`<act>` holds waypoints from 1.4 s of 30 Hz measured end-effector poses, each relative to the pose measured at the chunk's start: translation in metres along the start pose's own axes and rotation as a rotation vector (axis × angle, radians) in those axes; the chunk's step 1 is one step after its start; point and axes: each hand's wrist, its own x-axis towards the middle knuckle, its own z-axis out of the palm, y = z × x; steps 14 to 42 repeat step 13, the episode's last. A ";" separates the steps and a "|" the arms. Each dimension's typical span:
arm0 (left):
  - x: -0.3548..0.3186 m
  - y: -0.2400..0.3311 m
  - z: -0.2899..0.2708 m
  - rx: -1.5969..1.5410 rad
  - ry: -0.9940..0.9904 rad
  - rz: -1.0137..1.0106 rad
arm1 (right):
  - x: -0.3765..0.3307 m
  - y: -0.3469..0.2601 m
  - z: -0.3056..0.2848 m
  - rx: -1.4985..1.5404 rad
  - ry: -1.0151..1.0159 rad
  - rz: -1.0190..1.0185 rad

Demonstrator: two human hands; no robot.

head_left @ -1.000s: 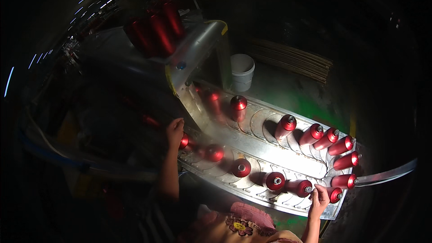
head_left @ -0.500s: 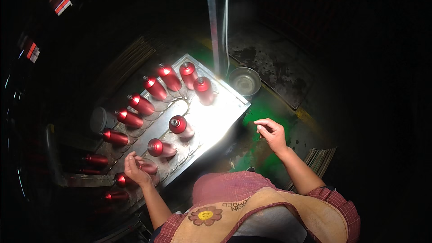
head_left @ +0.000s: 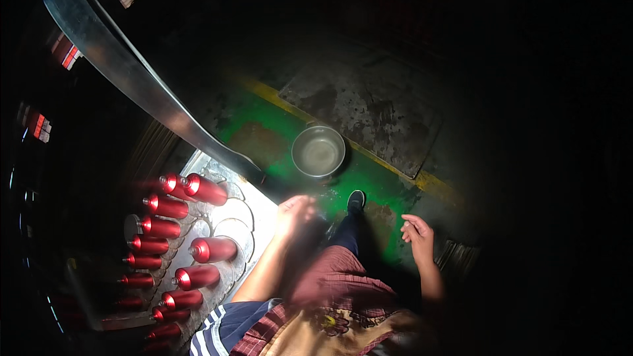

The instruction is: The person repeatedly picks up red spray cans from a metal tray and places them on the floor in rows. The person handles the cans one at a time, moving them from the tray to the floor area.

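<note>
Shiny red metal bottles (head_left: pixel 214 249) with narrow necks stand upright in a curved line on the metal worktop (head_left: pixel 267 209), at the left. Just off the worktop's right edge is my left hand (head_left: pixel 295 215), its fingers smeared by motion and no held object visible. Farther right, over the floor, my right hand (head_left: pixel 418 236) hangs clear of everything. Its index finger is stretched out, the other fingers are loosely bent, and I see nothing in it. The round discs (head_left: pixel 234 214) beneath the bottles are brightly lit toward the far end.
A round metal basin (head_left: pixel 318 151) rests on the green floor ahead of my foot (head_left: pixel 356 201). Behind it lie a yellow floor line (head_left: pixel 382 162) and a dark stained plate (head_left: pixel 369 118). A metal post (head_left: pixel 132 76) leans across the upper left. Stacked strips (head_left: pixel 459 258) lie at the right.
My view has turned and moved right, so the worktop and bottles now sit farther left. My left hand has come away from the bottles to beyond the worktop edge. The basin is now nearer the middle.
</note>
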 end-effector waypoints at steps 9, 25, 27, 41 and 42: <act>0.418 -0.137 0.148 -0.063 -0.052 -0.458 | 0.270 0.119 -0.131 -0.406 0.154 0.510; 0.554 -0.227 0.159 0.459 -0.233 -0.251 | 0.396 0.191 -0.179 -0.223 0.179 0.703; 0.554 -0.227 0.159 0.459 -0.233 -0.251 | 0.396 0.191 -0.179 -0.223 0.179 0.703; 0.554 -0.227 0.159 0.459 -0.233 -0.251 | 0.396 0.191 -0.179 -0.223 0.179 0.703; 0.554 -0.227 0.159 0.459 -0.233 -0.251 | 0.396 0.191 -0.179 -0.223 0.179 0.703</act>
